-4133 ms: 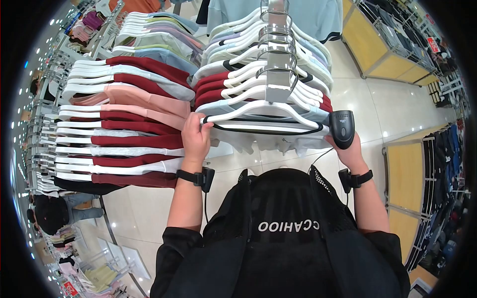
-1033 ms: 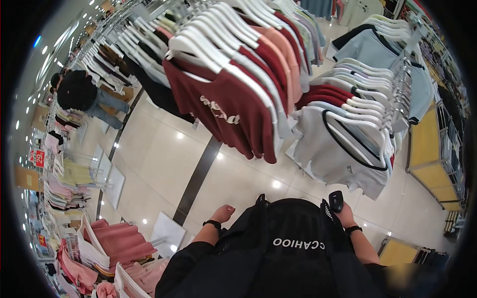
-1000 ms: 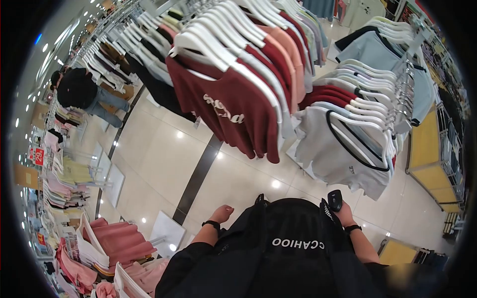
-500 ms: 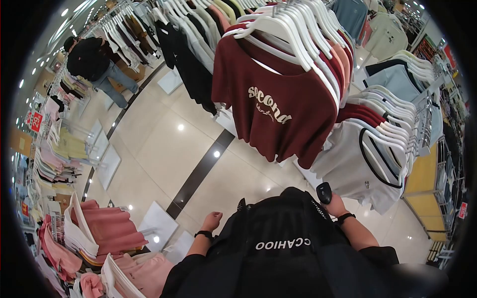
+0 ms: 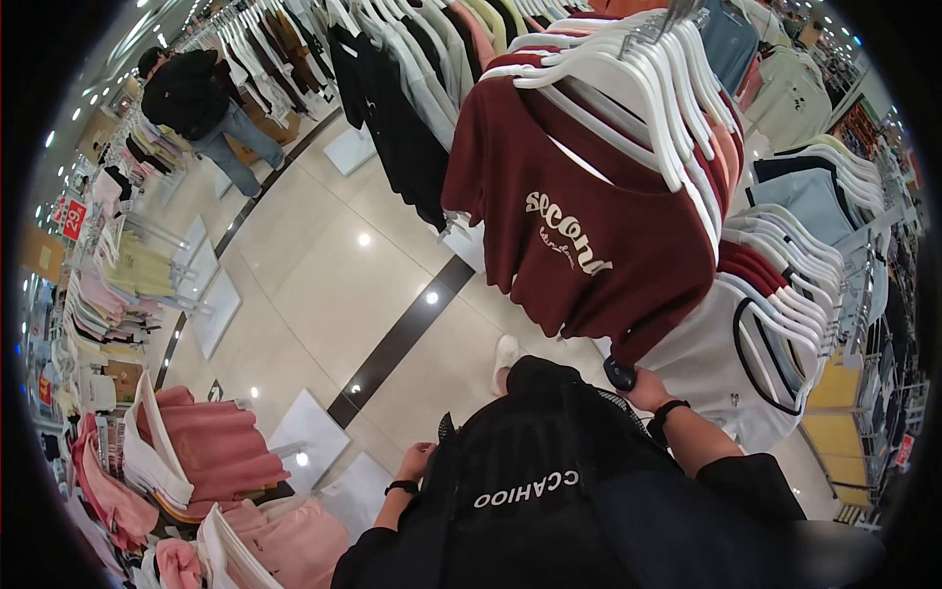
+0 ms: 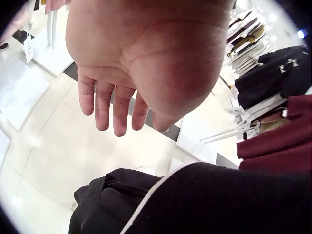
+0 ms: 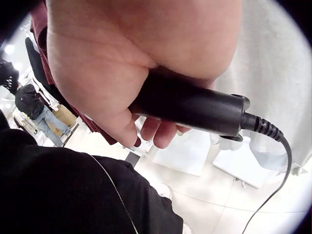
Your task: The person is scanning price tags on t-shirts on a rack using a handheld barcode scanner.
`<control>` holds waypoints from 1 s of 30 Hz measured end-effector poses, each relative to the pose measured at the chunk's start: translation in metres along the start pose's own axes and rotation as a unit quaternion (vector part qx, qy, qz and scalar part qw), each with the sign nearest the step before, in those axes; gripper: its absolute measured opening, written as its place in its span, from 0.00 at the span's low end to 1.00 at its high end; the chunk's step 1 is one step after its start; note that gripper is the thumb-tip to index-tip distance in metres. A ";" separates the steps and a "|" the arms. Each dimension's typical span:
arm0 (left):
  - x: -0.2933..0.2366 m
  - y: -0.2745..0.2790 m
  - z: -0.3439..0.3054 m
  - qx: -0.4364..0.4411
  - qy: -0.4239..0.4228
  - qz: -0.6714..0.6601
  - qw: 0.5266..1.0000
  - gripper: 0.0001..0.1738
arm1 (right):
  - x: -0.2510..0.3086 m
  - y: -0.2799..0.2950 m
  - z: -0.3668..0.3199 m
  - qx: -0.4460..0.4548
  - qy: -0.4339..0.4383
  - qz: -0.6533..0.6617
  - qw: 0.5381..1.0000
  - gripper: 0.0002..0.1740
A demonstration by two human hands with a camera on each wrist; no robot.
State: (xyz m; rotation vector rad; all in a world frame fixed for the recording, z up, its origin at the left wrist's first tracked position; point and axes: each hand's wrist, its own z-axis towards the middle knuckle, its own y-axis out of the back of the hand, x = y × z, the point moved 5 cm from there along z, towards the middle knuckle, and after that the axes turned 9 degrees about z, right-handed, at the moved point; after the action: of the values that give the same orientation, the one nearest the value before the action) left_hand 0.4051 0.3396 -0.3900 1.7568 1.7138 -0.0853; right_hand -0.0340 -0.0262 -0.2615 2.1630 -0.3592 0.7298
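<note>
My right hand (image 5: 650, 391) grips a black handheld barcode scanner (image 5: 619, 373), whose handle (image 7: 195, 108) and cord (image 7: 287, 151) show in the right wrist view. In the head view the scanner's head overlaps the lower hem of a dark red shirt (image 5: 608, 231) with "second" printed on it. That shirt hangs at the front of a row of white hangers (image 5: 628, 74). Just beyond the hand hangs a light grey shirt with black trim (image 5: 711, 358). My left hand (image 6: 146, 58) hangs beside the body, fingers loosely extended and holding nothing.
Pink clothes (image 5: 226, 447) hang on a low rack at the lower left. White base plates (image 5: 309, 442) stand on the tiled floor (image 5: 324, 275). Further back, a person in black (image 5: 186, 93) stands by another rack. Yellow-panelled shelving (image 5: 834, 402) is at the right.
Both hands have left the grey shirt's hanger on the right rack. The view has swung left, and the dark red shirt is now nearer. The scanner has stayed in my right hand.
</note>
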 end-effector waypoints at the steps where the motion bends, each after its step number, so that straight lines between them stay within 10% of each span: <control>1: 0.003 0.001 0.010 -0.001 0.007 -0.023 1.000 0.27 | 0.005 0.002 0.005 0.005 -0.037 -0.061 0.997 0.29; 6: -0.027 0.029 0.025 0.002 0.001 -0.016 1.000 0.28 | -0.006 -0.012 0.045 -0.056 0.242 -0.005 0.969 0.30; 14: -0.094 0.093 0.066 -0.032 -0.040 0.013 0.999 0.26 | -0.006 -0.025 0.065 0.124 0.009 -0.156 0.980 0.23; 30: -0.147 0.146 0.144 0.017 -0.074 0.127 0.989 0.24 | -0.002 -0.042 0.060 0.030 -0.072 0.065 0.995 0.23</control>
State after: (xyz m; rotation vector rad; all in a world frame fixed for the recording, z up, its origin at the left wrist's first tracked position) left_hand 0.5758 0.1543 -0.3699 1.9288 1.3814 -0.1304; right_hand 0.0075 -0.0458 -0.3190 2.2724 -0.5653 0.6648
